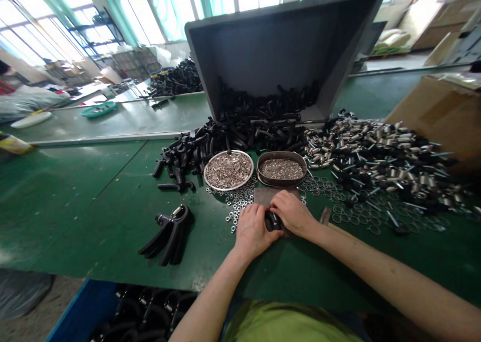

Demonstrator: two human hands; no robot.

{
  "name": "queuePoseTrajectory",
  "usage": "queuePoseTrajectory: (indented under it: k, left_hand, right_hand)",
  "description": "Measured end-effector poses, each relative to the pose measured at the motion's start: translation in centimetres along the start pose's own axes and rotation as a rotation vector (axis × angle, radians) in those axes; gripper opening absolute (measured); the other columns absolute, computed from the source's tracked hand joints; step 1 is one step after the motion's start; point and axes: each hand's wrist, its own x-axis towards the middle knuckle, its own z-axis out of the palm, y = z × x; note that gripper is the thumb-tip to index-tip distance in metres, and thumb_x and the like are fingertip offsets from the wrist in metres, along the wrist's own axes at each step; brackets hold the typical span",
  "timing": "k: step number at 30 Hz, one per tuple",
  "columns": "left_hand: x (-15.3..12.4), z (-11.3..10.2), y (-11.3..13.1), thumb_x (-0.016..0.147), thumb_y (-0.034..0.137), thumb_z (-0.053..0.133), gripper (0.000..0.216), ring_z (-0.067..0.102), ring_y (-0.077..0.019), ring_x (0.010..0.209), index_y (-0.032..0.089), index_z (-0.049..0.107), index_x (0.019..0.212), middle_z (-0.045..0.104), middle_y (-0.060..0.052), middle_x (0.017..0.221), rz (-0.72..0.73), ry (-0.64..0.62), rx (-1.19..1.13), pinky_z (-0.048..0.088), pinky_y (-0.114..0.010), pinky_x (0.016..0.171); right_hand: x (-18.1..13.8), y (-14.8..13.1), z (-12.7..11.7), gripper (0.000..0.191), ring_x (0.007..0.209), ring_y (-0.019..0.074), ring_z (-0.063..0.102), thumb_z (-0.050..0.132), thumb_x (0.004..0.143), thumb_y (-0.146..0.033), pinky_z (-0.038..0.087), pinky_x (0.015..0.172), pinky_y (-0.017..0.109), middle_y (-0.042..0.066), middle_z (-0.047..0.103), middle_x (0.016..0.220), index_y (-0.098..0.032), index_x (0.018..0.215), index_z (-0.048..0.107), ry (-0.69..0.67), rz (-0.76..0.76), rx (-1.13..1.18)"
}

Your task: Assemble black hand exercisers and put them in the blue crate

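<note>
My left hand (pixel 254 230) is closed around a black plastic handle part (pixel 272 221), held low over a flat metal plate (pixel 264 195) on the bench. From the other side, the fingers of my right hand (pixel 292 212) pinch the top of the same part. Much of it is hidden by my hands. To the left lies a black hand grip (pixel 171 235) with splayed handles and a spring at its top. Steel nuts (pixel 237 206) are scattered just beyond my left hand.
A round dish (pixel 229 170) of metal pins and an oval tin (pixel 281 181) of small metal pieces stand ahead. Behind are heaped black handles (pixel 210 146) and a tipped grey bin (pixel 278 51). Springs and bolts (pixel 379 151), wire rings (pixel 343 214) and a hammer (pixel 325 215) lie right.
</note>
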Motion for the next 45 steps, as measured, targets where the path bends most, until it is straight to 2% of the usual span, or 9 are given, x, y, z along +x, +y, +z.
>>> queuePoseTrajectory:
  k: [2, 5, 11, 16, 22, 31, 37, 41, 45]
  left_hand:
    - [-0.1, -0.1, 0.0, 0.063, 0.044, 0.076, 0.062, 0.052, -0.0243, 0.098, 0.023, 0.052, 0.116, 0.059, -0.005, 0.105, 0.028, -0.003, -0.005, 0.040, -0.039, 0.087]
    - [-0.1, -0.2, 0.0, 0.068, 0.047, 0.072, 0.063, 0.051, -0.0238, 0.097, 0.030, 0.049, 0.124, 0.058, -0.004, 0.105, 0.069, -0.029, 0.013, 0.040, -0.039, 0.086]
    - [0.0, -0.3, 0.1, 0.069, 0.049, 0.071, 0.064, 0.050, -0.0243, 0.099, 0.027, 0.050, 0.125, 0.057, -0.005, 0.106, 0.057, -0.069, 0.032, 0.040, -0.039, 0.086]
    - [0.0, -0.4, 0.2, 0.072, 0.053, 0.067, 0.065, 0.050, -0.0243, 0.099, 0.026, 0.048, 0.127, 0.057, -0.006, 0.107, 0.061, -0.083, 0.044, 0.041, -0.039, 0.087]
    - [0.3, -0.5, 0.3, 0.070, 0.046, 0.070, 0.061, 0.050, -0.0253, 0.099, 0.024, 0.050, 0.123, 0.058, -0.006, 0.105, 0.088, -0.080, 0.036, 0.042, -0.039, 0.086]
    - [0.1, -0.1, 0.4, 0.067, 0.043, 0.073, 0.062, 0.051, -0.0246, 0.100, 0.024, 0.051, 0.122, 0.059, -0.005, 0.107, 0.073, -0.035, -0.008, 0.042, -0.039, 0.089]
    - [0.1, -0.1, 0.5, 0.065, 0.042, 0.075, 0.062, 0.052, -0.0247, 0.100, 0.023, 0.054, 0.120, 0.060, -0.006, 0.107, 0.040, -0.032, -0.037, 0.042, -0.039, 0.089]
    - [0.6, -0.3, 0.6, 0.062, 0.040, 0.077, 0.060, 0.053, -0.0261, 0.101, 0.021, 0.059, 0.116, 0.062, -0.008, 0.105, -0.067, -0.002, -0.201, 0.042, -0.041, 0.089]
    - [1.2, -1.1, 0.4, 0.059, 0.041, 0.079, 0.062, 0.059, -0.0231, 0.094, 0.017, 0.063, 0.114, 0.066, -0.008, 0.101, -0.431, 0.019, -0.770, 0.043, -0.036, 0.087]
  right_hand:
    - [1.0, 1.2, -1.5, 0.023, 0.089, 0.0189, 0.052, 0.042, 0.093, -0.027, 0.041, 0.080, 0.030, 0.007, 0.064, 0.090, -0.017, 0.086, 0.061, -0.032, 0.039, -0.008]
    - [3.7, 4.2, -3.7, 0.028, 0.100, 0.0195, 0.053, 0.039, 0.094, -0.027, 0.040, 0.087, 0.030, 0.008, 0.066, 0.100, -0.017, 0.096, 0.065, -0.098, 0.236, -0.192]
    - [8.2, 8.9, -4.0, 0.015, 0.089, 0.0261, 0.062, 0.059, 0.077, -0.017, 0.045, 0.072, 0.031, 0.016, 0.070, 0.087, -0.013, 0.082, 0.072, -0.305, 0.421, -0.329]
    - [8.5, 9.2, -3.5, 0.021, 0.090, 0.0248, 0.064, 0.054, 0.079, -0.019, 0.045, 0.071, 0.029, 0.016, 0.070, 0.094, -0.014, 0.089, 0.072, -0.337, 0.427, -0.327]
    - [7.6, 8.9, -4.0, 0.032, 0.091, 0.0211, 0.062, 0.040, 0.086, -0.020, 0.042, 0.076, 0.028, 0.012, 0.069, 0.100, -0.015, 0.104, 0.066, -0.262, 0.400, -0.270]
    - [8.4, 9.4, -3.5, 0.017, 0.086, 0.0230, 0.064, 0.067, 0.065, -0.019, 0.043, 0.071, 0.026, 0.011, 0.072, 0.087, -0.016, 0.081, 0.073, -0.371, 0.384, -0.188]
    - [8.2, 9.4, -3.6, 0.011, 0.083, 0.0221, 0.064, 0.066, 0.070, -0.023, 0.044, 0.070, 0.028, 0.009, 0.072, 0.084, -0.018, 0.076, 0.074, -0.290, 0.424, -0.118]
    - [7.6, 9.3, -4.0, 0.015, 0.083, 0.0193, 0.064, 0.060, 0.077, -0.024, 0.044, 0.074, 0.027, 0.006, 0.072, 0.083, -0.019, 0.080, 0.073, -0.164, 0.439, -0.015]
    - [6.0, 7.9, -5.2, 0.019, 0.078, 0.0155, 0.063, 0.054, 0.080, -0.022, 0.046, 0.071, 0.025, 0.003, 0.072, 0.086, -0.018, 0.090, 0.070, -0.038, 0.448, 0.117]
